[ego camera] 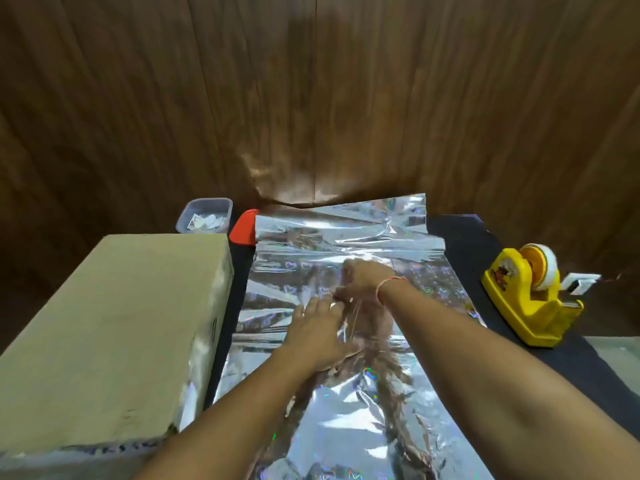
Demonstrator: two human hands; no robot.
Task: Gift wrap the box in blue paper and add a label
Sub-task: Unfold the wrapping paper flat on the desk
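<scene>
A shiny silver holographic wrapping sheet [346, 306] was spread flat along the dark bench [460, 237], its far end reaching the wood-panelled wall [311, 98]. The left hand [317, 332] was laid palm-down on the sheet, fingers [320, 304] straight and pressing. The right hand [362, 280] was seen just beyond it, touching the sheet; fingers blurred, grip could not be told. The cardboard box [114, 323] was stood left of the sheet, unwrapped. A yellow tape dispenser [530, 296] was placed at right. A small plastic tub [204, 216] of labels and a red object [244, 228] were noted at the far left.
</scene>
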